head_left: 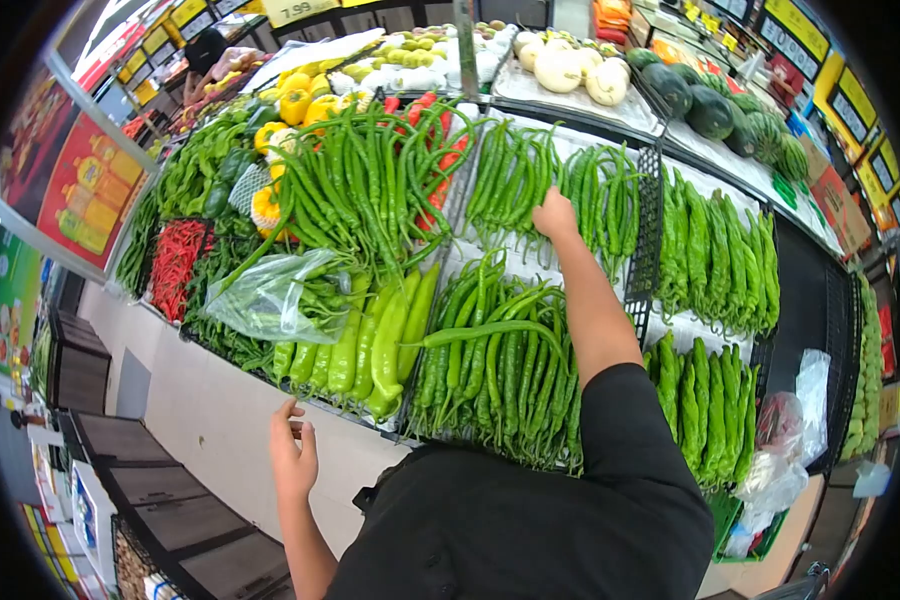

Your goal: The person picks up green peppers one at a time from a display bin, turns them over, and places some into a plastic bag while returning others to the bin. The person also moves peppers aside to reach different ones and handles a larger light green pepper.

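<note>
My right hand (555, 214) reaches far over the produce display and closes on long thin green peppers (510, 180) in a middle bin. My left hand (292, 455) hangs low at the front edge of the display, fingers loosely apart, pinching the lower edge of a clear plastic bag (270, 295) that lies over the peppers. Below the right arm lies a pile of dark green chillies (500, 360). Pale, thick green peppers (370, 345) lie just above my left hand.
Red chillies (175, 262) and yellow bell peppers (295, 103) lie at the left. Cucumber-like green vegetables (720, 260) fill the right bins, watermelons (710, 105) and pale melons (560, 68) the back. Black dividers (645, 230) separate bins. Spare plastic bags (785, 455) hang at the right.
</note>
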`<state>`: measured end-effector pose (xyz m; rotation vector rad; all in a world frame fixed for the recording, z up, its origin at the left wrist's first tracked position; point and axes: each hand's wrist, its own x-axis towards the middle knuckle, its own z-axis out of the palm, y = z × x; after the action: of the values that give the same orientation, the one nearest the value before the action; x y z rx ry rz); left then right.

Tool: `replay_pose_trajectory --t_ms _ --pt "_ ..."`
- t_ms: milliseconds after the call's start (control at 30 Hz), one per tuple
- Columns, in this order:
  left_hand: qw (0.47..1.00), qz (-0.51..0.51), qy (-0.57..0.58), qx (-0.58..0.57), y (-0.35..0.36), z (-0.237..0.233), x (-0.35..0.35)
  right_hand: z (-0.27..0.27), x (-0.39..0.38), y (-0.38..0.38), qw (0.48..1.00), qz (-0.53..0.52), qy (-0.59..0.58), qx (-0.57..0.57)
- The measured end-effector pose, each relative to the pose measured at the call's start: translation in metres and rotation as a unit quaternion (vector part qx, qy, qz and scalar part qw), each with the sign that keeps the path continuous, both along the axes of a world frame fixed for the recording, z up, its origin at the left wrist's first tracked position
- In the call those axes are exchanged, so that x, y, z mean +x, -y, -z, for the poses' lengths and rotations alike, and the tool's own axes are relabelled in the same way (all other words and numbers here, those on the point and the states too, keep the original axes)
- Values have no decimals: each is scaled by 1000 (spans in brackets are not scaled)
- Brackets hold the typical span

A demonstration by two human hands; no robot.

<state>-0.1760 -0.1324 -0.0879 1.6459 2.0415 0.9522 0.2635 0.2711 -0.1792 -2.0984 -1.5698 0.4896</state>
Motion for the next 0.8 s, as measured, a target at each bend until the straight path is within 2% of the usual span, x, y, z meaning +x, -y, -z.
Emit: replay_pose_trajectory --t_ms 100,133,167,233,367,467,567,733,800 --pt "1000 0 9 5 2 0 -2 -31 -14 8 997 -33 4 63" --pt "1000 1 10 4 3 0 -3 -33 -20 4 989 -59 -15 135" --pt "1000 3 11 8 2 0 -3 -38 -26 1 984 -98 -54 139" --pt "1000 11 12 14 0 1 -4 -81 -57 14 966 -171 -131 145" --pt "1000 15 15 18 -3 1 2 -117 -122 32 944 -288 -126 99" --pt "999 20 18 19 0 4 6 -115 -166 34 956 -283 -26 74" --pt "1000 14 23 17 7 3 8 -109 -195 36 967 -254 2 22" --pt "999 0 35 22 24 10 1 -95 -210 27 974 -218 -28 49" --pt "999 0 39 25 28 10 -1 -88 -207 11 965 -206 -143 72"
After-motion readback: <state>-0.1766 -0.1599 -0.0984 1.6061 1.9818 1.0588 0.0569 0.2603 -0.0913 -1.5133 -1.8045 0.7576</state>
